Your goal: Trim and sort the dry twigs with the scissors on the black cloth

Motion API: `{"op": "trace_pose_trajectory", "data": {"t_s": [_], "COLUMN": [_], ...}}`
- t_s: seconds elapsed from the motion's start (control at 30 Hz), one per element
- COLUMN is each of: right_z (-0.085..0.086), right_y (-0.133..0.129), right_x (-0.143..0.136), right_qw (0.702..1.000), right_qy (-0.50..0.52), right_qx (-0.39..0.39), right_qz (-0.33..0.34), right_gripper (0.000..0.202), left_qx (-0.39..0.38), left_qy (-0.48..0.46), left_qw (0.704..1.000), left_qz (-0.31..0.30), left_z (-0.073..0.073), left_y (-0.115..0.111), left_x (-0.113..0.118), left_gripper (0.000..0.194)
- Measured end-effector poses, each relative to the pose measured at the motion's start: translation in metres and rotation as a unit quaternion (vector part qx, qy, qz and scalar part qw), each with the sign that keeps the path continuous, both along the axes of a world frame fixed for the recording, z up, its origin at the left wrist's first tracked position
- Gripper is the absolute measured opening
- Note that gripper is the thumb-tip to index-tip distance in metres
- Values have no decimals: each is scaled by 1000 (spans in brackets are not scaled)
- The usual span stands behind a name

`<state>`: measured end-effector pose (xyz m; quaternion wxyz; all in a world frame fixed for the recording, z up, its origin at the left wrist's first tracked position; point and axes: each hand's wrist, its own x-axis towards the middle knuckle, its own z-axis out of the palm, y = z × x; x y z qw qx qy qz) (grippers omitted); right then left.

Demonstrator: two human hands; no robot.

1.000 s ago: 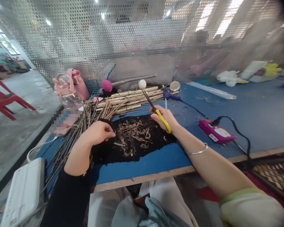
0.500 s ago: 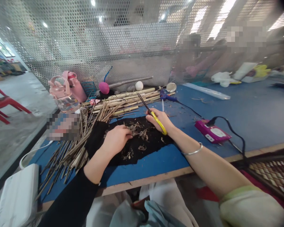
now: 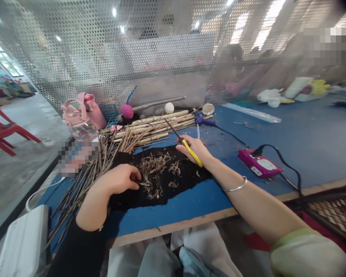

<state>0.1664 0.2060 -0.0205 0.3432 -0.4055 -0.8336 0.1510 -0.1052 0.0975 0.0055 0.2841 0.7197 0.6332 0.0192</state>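
Observation:
My left hand [image 3: 119, 179] is low over the left part of a black cloth [image 3: 164, 196], its fingers curled in and its thumb and fingertips at a small dried plant piece [image 3: 145, 184]. Just beyond those fingertips, a loose heap of brown dried plant bits [image 3: 155, 162] lies on the cloth, with smaller scraps scattered around it. In my right hand [image 3: 194, 149] are yellow-handled scissors [image 3: 192, 154], their dark blades pointing away and to the left. That hand rests by the cloth's right end.
Thin dry sticks [image 3: 88, 188] spread along the left. Behind the cloth lie thicker canes [image 3: 150, 125], a pink ball [image 3: 127, 111], a white ball [image 3: 169, 108] and a blue glue gun [image 3: 204, 120]. A purple power strip [image 3: 259, 163] with cords sits right; a white power bank [image 3: 24, 242] is front left.
My left hand has drawn back from the plant heap, left and toward me, uncovering the heap. My right hand keeps the scissors in nearly the same place.

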Motion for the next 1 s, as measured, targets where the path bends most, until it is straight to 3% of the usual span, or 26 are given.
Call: {"op": "trace_pose_trajectory", "data": {"t_s": [0.2,0.3,0.37,0.53,0.63,0.7,0.83,1.0], "right_z": [0,3,4,6,5,3,-2,0], "right_y": [-1,-5,-10,-29,-41,-46,-52,-55], "right_x": [-2,-3,-4,-14,-24,-31,-40,-40], "right_qw": [1000,999,999,996,993,992,992,990], "right_qy": [-11,-23,-31,-66,-60,-60,-63,-97], "right_qx": [-3,-5,-12,-23,4,19,29,38], "right_qz": [21,22,27,58,103,114,105,95], "right_gripper": [40,41,42,58,67,73,76,81], "left_qx": [75,113,97,45,32,23,11,72], "left_qy": [-6,-88,-179,-399,-534,-583,-586,-543], "left_qw": [997,986,969,881,799,766,778,810], "left_qz": [19,81,138,251,274,268,225,209], "left_z": [-3,3,4,-3,-6,-8,-13,-21], "left_y": [5,4,4,10,11,10,6,4], "left_x": [8,9,12,30,44,52,66,76], "left_gripper": [14,18,21,29,26,28,28,20]}}
